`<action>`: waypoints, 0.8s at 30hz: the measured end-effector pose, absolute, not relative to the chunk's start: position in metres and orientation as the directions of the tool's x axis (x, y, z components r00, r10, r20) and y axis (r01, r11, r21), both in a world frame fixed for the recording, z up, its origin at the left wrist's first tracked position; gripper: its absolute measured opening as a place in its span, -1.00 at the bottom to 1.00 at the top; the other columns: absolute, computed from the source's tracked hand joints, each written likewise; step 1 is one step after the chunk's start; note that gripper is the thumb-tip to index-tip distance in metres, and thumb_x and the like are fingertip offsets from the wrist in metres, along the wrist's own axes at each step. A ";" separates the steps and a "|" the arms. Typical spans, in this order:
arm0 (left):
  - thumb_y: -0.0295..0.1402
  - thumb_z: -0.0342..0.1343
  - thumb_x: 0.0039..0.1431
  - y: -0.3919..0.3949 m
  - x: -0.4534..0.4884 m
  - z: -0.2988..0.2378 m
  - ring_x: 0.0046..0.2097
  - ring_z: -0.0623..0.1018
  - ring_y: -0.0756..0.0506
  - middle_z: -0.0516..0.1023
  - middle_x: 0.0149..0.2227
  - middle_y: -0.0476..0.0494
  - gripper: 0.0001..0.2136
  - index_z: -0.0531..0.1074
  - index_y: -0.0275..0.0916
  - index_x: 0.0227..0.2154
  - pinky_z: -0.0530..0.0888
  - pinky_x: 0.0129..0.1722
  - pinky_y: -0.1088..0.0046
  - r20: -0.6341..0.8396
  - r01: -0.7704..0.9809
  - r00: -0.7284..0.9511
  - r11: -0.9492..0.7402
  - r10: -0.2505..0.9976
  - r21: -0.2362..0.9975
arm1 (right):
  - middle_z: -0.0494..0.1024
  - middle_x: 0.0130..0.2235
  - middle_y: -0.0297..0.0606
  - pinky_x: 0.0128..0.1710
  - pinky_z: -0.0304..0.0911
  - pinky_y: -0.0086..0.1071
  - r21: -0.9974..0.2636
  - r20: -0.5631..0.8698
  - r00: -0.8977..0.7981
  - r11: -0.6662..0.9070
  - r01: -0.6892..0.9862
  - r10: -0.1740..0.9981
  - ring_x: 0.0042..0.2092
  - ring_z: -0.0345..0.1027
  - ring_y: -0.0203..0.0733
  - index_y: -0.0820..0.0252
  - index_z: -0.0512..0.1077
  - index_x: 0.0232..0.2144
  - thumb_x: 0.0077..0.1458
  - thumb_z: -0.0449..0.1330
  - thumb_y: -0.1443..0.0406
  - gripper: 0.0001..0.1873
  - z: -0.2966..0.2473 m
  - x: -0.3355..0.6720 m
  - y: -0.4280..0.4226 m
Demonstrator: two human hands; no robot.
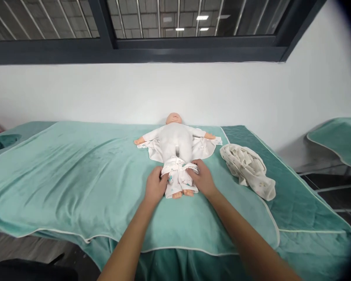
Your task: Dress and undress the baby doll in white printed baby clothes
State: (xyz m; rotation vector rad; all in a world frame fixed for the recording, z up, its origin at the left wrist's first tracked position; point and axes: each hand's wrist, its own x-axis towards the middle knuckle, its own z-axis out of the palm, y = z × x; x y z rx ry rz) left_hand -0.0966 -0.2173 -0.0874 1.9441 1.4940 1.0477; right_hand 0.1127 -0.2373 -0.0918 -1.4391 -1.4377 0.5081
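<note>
Two hands (pixel 156 185) (pixel 204 179), patterned pants (pixel 178 177) between

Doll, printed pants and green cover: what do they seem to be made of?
Doll: matte, probably cloth body, judging by its soft, shine-free surface; smooth head, likely vinyl or rubber. Printed pants: thin, matte fabric, perhaps cotton, from the fine creases. Green cover: apparently velvety textile, from the soft sheen along its folds.

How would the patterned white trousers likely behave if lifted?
The trousers would likely be floppy, since their cloth gathers in soft folds. They should be light, being small and apparently thin. Lifting might drag the doll along, since its feet poke out below them.
</note>
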 end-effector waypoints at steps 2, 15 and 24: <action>-0.24 -0.01 0.21 -0.221 -0.099 -0.088 -0.33 0.42 -0.08 0.45 -0.40 -0.01 -0.86 0.36 -0.17 -0.32 0.31 -0.31 0.42 0.274 0.574 0.116 -0.290 0.955 0.766 | 0.46 -0.25 -0.33 -0.14 0.22 -0.27 -0.860 0.316 0.205 0.189 0.473 0.926 -0.20 0.32 -0.13 0.10 0.34 -0.24 0.08 0.18 0.12 -0.76 -0.089 0.113 -0.235; -0.34 -0.04 0.14 -0.211 -0.099 -0.085 -0.30 0.40 -0.07 0.47 -0.37 -0.03 -0.88 0.38 -0.20 -0.36 0.28 -0.28 0.44 0.278 0.485 0.129 -0.306 0.952 0.820 | 0.51 -0.17 -0.31 -0.19 0.25 -0.27 -0.729 0.206 -0.259 0.325 0.603 0.944 -0.16 0.38 -0.07 0.06 0.41 -0.09 -0.08 0.34 -0.09 -0.42 -0.059 0.126 -0.281; -0.20 0.03 0.06 -0.222 -0.110 -0.072 -0.41 0.27 0.00 0.26 -0.53 0.07 -0.79 0.30 -0.24 -0.54 0.20 -0.40 0.49 0.107 0.418 0.240 -0.202 0.965 0.886 | 0.52 -0.13 -0.16 -0.09 0.18 -0.24 -0.370 0.245 -0.296 0.371 0.852 0.923 -0.08 0.41 0.02 0.14 0.34 -0.09 0.04 0.30 -0.03 -0.49 -0.048 0.117 -0.290</action>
